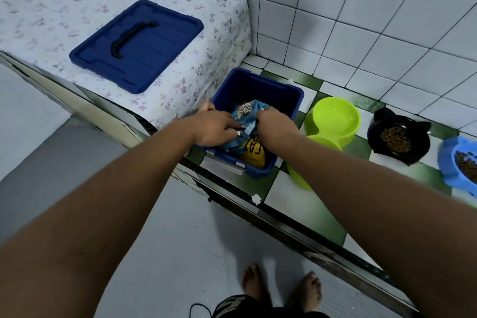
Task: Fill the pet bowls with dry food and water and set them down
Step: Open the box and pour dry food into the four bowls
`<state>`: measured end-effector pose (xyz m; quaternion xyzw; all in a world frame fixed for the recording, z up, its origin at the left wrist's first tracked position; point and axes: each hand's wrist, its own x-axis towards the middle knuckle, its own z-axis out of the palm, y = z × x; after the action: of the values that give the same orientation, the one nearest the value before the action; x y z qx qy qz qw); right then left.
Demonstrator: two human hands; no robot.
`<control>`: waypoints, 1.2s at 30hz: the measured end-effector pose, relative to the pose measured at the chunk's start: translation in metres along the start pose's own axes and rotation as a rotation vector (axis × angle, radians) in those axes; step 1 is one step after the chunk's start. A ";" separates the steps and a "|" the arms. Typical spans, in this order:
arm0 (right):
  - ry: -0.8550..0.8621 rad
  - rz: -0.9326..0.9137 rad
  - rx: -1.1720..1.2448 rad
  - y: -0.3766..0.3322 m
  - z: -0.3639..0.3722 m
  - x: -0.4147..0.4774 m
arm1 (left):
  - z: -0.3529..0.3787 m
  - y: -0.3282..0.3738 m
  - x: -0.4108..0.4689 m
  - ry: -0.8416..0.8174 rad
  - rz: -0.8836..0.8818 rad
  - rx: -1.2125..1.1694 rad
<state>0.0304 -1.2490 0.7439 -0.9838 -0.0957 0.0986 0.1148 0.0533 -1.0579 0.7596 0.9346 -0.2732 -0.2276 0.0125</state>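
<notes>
1. Checkered floor (304, 199) carries three bowls: one green bowl (333, 119), one black bowl (423, 148) and one blue bowl (447, 160); the last two hold dry food (396, 139).
2. One blue bin (247, 85) stands beside them; its one lid (136, 44) lies on a flowered sheet (77, 8).
3. Left hand (216, 126) and right hand (276, 124) fingers grip one food bag (245, 111) inside the bin.

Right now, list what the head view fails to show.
All in the head view:
Food bag in the blue bin: its opening and contents, covered by the left hand and right hand gripping it.
Green double bowl: near dish, behind the right forearm.
Blue bowl: cut off by the right edge.
</notes>
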 end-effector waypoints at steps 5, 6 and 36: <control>-0.161 -0.077 -0.333 -0.010 0.002 -0.004 | 0.020 0.019 0.006 -0.115 -0.047 0.024; -0.206 -0.107 -0.378 -0.009 0.000 -0.004 | 0.021 0.019 0.008 -0.120 -0.054 -0.013; 0.415 0.216 0.207 0.117 -0.067 -0.109 | -0.042 0.172 0.036 0.408 0.074 -0.266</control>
<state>-0.0404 -1.3972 0.7981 -0.9705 0.0463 -0.0845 0.2209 0.0114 -1.2270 0.8073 0.9407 -0.2665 -0.0676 0.1987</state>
